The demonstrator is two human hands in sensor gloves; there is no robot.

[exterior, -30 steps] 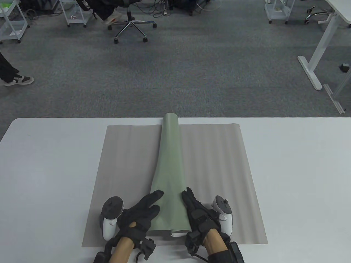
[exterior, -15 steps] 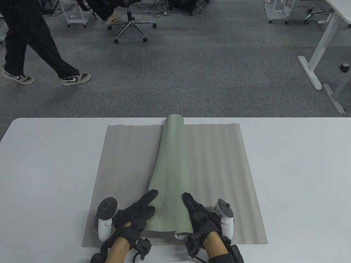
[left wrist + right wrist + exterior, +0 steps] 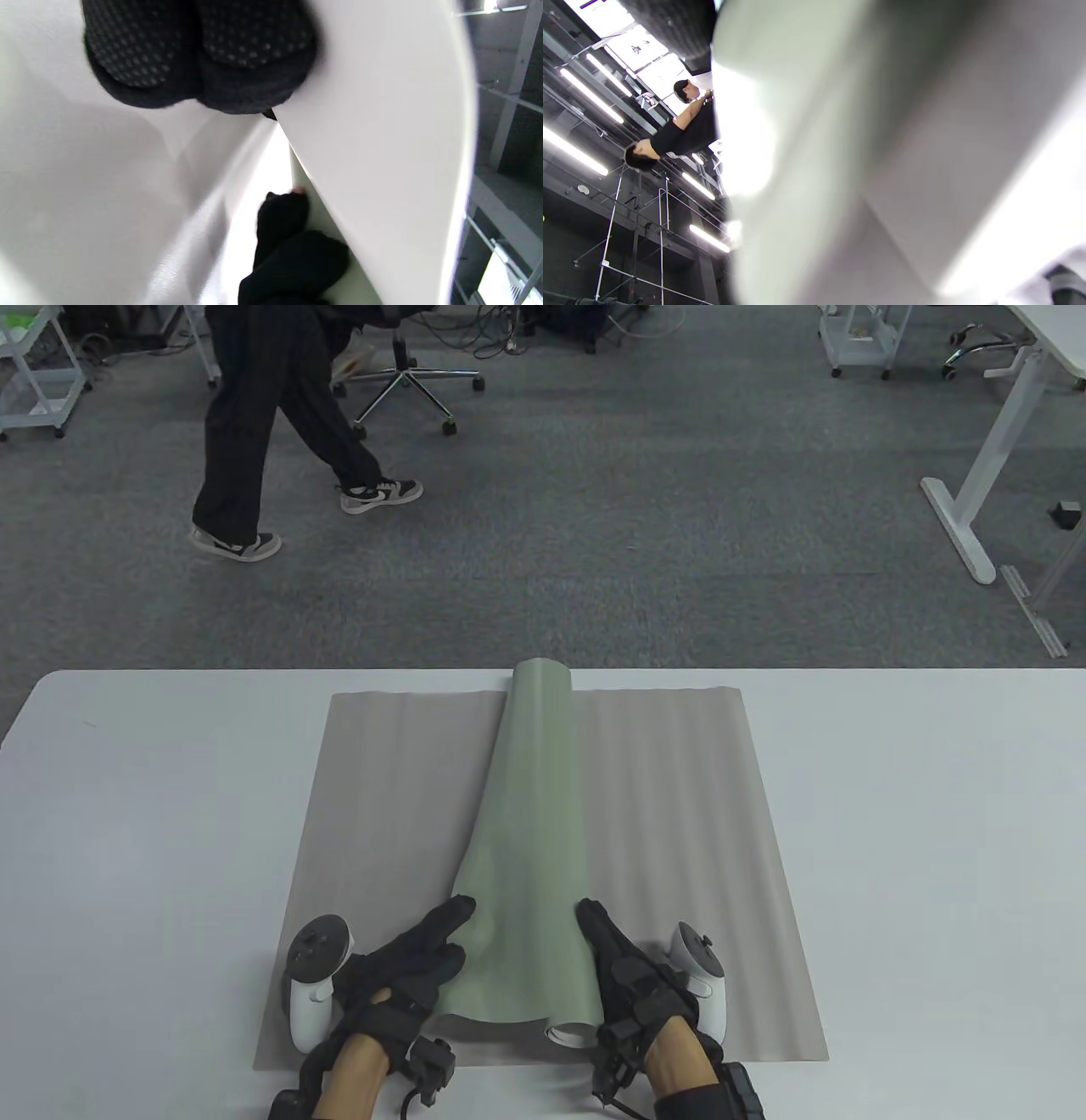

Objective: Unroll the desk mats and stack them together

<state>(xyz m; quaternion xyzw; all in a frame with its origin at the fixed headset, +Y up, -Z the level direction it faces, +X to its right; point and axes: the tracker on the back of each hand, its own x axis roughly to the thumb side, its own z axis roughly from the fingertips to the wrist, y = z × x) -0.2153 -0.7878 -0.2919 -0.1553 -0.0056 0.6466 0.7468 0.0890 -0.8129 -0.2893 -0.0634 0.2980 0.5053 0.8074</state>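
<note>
A grey desk mat [image 3: 679, 814] lies unrolled on the white table [image 3: 933, 831]. On it, running front to back, lies a green desk mat [image 3: 530, 780], rolled at the far end and fanned out at the near end; its pale underside [image 3: 382, 127] curls at the near right. My left hand [image 3: 424, 963] grips the fanned left edge, with fingertips [image 3: 254, 38] on the mat. My right hand [image 3: 624, 976] lies with straight fingers along the roll's right side and also shows as the right hand [image 3: 292, 250] in the left wrist view. The right wrist view is a blur of the green mat [image 3: 797, 127].
A person in dark trousers [image 3: 254, 432] walks over the carpet beyond the table, near an office chair [image 3: 407, 381]. A white desk leg [image 3: 976, 492] stands at the far right. Bare tabletop flanks the grey mat.
My left hand has slid left and nearer, drawing the green mat's near left edge wider. The right hand shifted slightly right. The walking person crossed from far left toward the chair.
</note>
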